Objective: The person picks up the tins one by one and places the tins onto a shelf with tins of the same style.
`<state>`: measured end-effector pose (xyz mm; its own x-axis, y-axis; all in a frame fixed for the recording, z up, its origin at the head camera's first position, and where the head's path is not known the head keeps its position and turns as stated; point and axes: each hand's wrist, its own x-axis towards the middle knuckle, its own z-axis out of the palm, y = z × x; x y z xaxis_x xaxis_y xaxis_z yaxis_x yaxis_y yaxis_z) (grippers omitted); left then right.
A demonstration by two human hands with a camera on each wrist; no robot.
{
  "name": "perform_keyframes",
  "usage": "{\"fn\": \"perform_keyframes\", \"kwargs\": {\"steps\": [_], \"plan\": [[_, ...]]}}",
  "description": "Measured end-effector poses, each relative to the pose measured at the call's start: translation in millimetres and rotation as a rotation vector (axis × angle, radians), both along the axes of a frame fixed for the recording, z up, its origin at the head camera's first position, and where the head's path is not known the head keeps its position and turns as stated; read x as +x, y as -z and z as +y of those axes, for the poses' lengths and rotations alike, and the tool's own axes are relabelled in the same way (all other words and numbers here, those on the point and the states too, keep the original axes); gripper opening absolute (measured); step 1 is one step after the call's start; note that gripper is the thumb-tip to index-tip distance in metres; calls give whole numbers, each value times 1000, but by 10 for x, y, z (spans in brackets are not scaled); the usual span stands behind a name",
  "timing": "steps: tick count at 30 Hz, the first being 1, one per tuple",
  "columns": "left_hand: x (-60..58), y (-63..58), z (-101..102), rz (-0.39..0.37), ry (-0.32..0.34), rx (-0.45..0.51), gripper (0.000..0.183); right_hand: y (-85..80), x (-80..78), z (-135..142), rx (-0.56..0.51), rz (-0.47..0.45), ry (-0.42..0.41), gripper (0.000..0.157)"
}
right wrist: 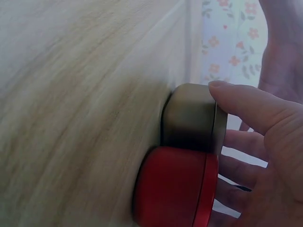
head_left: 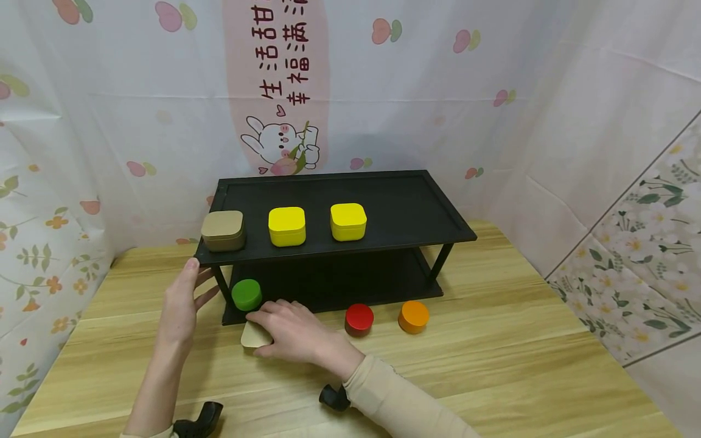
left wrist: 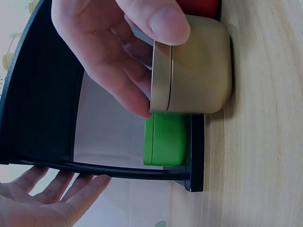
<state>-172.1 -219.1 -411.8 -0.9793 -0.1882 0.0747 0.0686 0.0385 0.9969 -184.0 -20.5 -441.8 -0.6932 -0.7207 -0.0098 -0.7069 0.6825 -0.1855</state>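
Observation:
My right hand (head_left: pixel 298 331) grips a beige tin (head_left: pixel 254 336) on the table, in front of the shelf's left end. In the right wrist view its thumb rests on the lid edge of that tin (right wrist: pixel 191 116), the fingers round the far side. My left hand (head_left: pixel 181 307) is at the black two-tier shelf's (head_left: pixel 323 252) front left corner, thumb at the top board; the left wrist view shows its fingers (left wrist: pixel 92 194) nearly straight against the shelf's side. A green tin (head_left: pixel 246 295) sits on the lower tier, just behind the beige one.
On the top board stand a brown-beige tin (head_left: pixel 223 231) and two yellow tins (head_left: pixel 287 227) (head_left: pixel 348 222). A red tin (head_left: pixel 359 320) and an orange tin (head_left: pixel 413 317) stand on the wooden table (head_left: pixel 493 371) before the shelf. A patterned curtain (head_left: pixel 438 121) hangs behind.

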Motion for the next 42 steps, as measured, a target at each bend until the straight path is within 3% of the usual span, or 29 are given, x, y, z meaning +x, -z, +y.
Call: {"fn": "perform_keyframes", "kwargs": {"steps": [13,29,42], "plan": [[-5,-6,17,-12,2,-17,56,-25,3,-2,-27,14,-5,56],[-11,14,13,-12,-9,12,53,-239,54,62,-151,57,-43,56],[0,0,14,1,-11,20,50,-440,123,183,-253,-6,-79,57]]}}
